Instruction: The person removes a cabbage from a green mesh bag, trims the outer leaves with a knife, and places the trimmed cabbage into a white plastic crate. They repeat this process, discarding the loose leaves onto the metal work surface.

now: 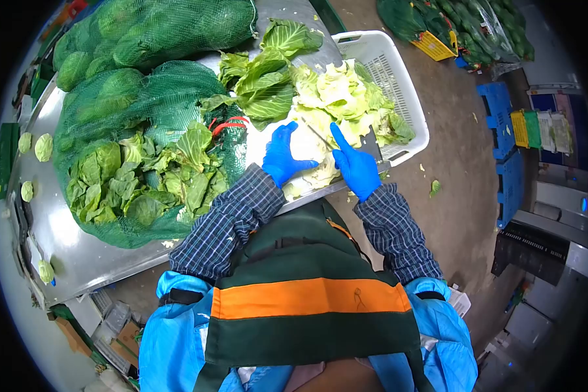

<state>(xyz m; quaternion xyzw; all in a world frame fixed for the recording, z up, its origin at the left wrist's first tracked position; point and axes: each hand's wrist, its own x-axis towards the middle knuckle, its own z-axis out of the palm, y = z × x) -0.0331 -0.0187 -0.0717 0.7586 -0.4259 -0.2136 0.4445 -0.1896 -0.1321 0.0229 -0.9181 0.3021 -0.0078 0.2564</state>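
Observation:
My left hand (284, 155), in a blue glove, rests over the white cutting board (258, 140) with thumb and fingers apart, holding nothing. My right hand (359, 171), also gloved in blue, is closed around a knife, its index finger stretched forward. The thin knife blade (316, 134) points up and left, between the hands and over pale cut cabbage. Just beyond my hands lies a heap of pale cabbage leaves (343, 91), spilling toward a white plastic basket (419, 121). Darker green outer leaves (264, 88) lie behind my left hand. A dark flat piece (371, 142) shows beside my right hand.
Green mesh sacks of cabbages (157, 32) fill the back left of the metal table (78, 251). Nearer, an opened mesh sack (170, 91) has loose leaves (144, 183) on it and a red tie (230, 123). Blue crates (503, 157) stand on the floor at right.

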